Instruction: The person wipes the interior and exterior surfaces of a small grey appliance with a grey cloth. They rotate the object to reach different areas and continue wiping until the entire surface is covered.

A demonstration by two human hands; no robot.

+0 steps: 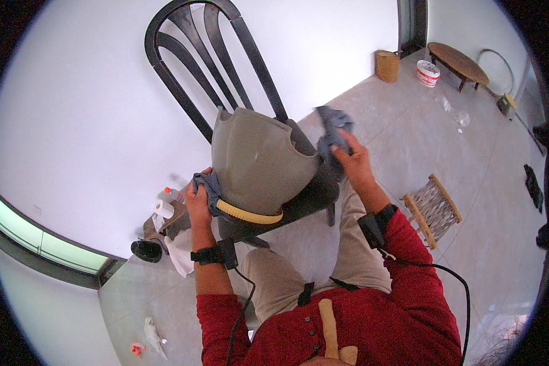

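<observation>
A grey-green plastic stool or tub-like piece (261, 158) with curved cut-outs and a ribbed yellow rim lies on its side on the seat of a black plastic chair (318, 194). At its lower left, my left hand (197, 201) grips a grey cloth (212, 187) against the piece near the yellow rim. My right hand (354, 160) holds another grey cloth (336, 132), somewhat blurred, just right of the piece's cut-out edge. Whether this second cloth touches the piece, I cannot tell.
The chair back stands against a white wall. Left of the chair, a low wooden stand (176, 217) bears a paper roll (164, 209) and a bottle; a black object (146, 251) is beside it. A woven stool (432, 210) stands right. A bucket (427, 73) and oval table (457, 61) are farther back.
</observation>
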